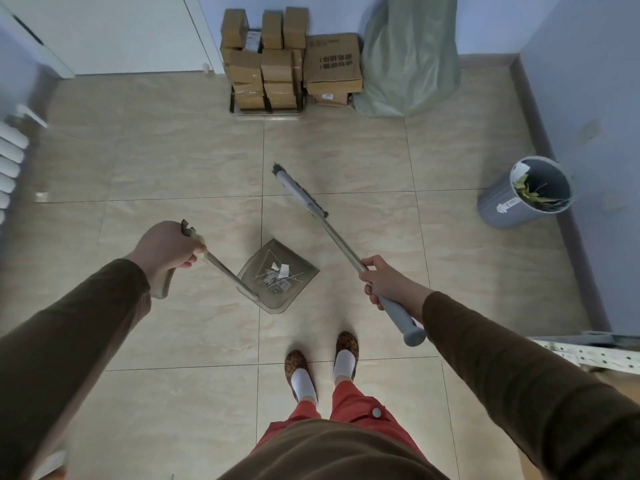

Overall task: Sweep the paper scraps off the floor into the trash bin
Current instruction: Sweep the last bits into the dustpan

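Observation:
My left hand (168,249) grips the top of a long-handled dustpan's handle. The greenish dustpan (297,284) sits low over the tiled floor in front of my feet, with two white paper scraps (281,269) lying in it. My right hand (386,284) grips the grey handle of a broom (301,192), whose head is lifted and points away, to the far side of the dustpan. A grey trash bin (502,211) stands at the right by the wall, tilted in view, with leaves and paper inside.
Stacked cardboard boxes (287,64) and a green sack (408,57) stand against the far wall. A white radiator (10,161) is at the left. A white perforated rail (588,355) juts in at the right. My feet (322,365) stand just behind the dustpan.

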Demonstrator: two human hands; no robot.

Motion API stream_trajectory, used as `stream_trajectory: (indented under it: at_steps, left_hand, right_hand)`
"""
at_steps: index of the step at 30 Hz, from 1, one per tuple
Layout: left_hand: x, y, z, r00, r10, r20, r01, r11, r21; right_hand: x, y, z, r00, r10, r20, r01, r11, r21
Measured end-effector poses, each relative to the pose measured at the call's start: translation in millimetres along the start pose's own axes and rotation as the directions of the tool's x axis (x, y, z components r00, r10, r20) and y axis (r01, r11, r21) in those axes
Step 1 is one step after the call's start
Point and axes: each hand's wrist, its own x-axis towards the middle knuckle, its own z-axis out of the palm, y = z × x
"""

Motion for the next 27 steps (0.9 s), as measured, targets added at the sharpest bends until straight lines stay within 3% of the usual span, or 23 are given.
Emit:
stream_trajectory:
  at_steps: [7,13,20,27]
  left_hand:
    - [8.9,-21.1,-13.4,0.996,-0.081,-0.029,0.078,0.994,-0.078]
    - [14.9,-12.1,-16.3,0.996,-0.073,-0.044,0.070,0.996,-0.051]
    - [14.0,-7.4,-21.0,0.996,-0.080,-0.035,0.079,0.996,-0.030]
    - [6.7,-13.7,-22.9,0.996,-0.078,-0.033,0.077,0.996,-0.033]
  right_hand:
    - [58.3,-44.6,13.5,1.000,0.012,0.006,-0.010,0.983,-0.184]
    - [53.6,-30.0,37.5,0.984,0.140,0.110,-0.072,0.876,-0.477]
    - [-26.6,0.1,-15.6,0.970,0.148,0.191,-0.062,0.918,-0.392]
    - [-26.6,-18.1,-19.0,0.985,0.083,0.154,-0.045,0.971,-0.233]
